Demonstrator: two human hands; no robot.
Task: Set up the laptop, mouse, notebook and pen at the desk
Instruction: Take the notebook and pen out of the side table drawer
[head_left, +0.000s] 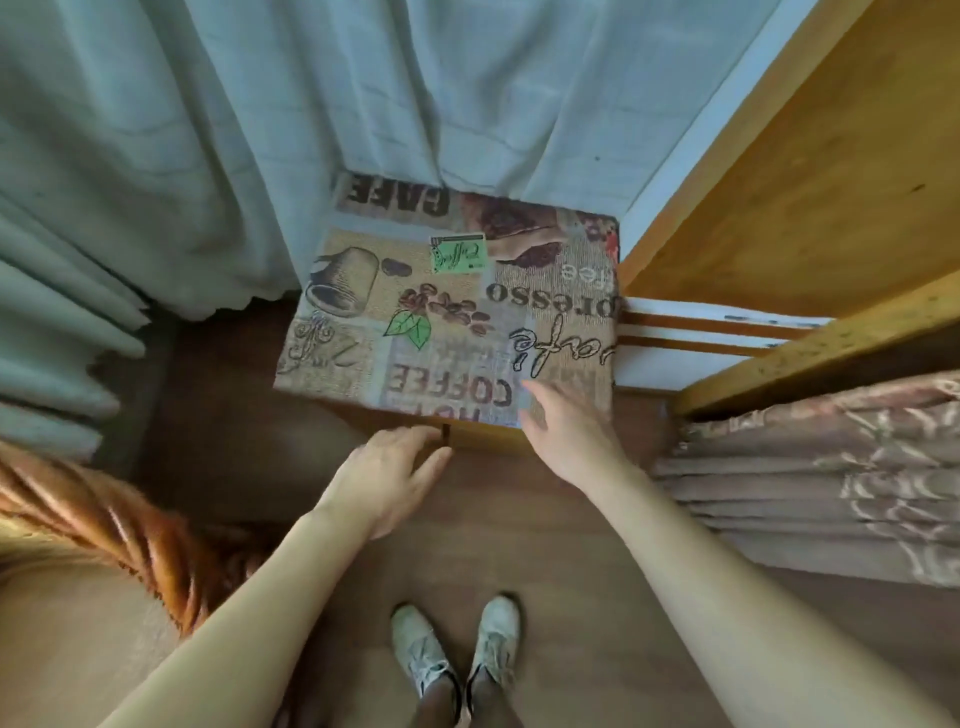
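Pale curtains (363, 104) hang behind a small wooden desk (483, 436) whose top is covered by a coffee-themed cloth (447, 312), printed with cups, beans and words such as "COFFEE". Yellow wooden shelving (810, 182) stands to the right, with folded patterned fabric (831, 478) below it, and the person's shoes (457, 649) rest on the brown floor. None of the laptop, mouse, notebook or pen is visible; the cloth lies bare, so the setting-up appears not yet begun. Both hands are empty with fingers spread. The right hand (561, 431) rests on the cloth's near right corner, while the left hand (389, 478) sits just below the desk's front edge, near a small dark notch there. The desk lies straight ahead, the right hand being the nearer.
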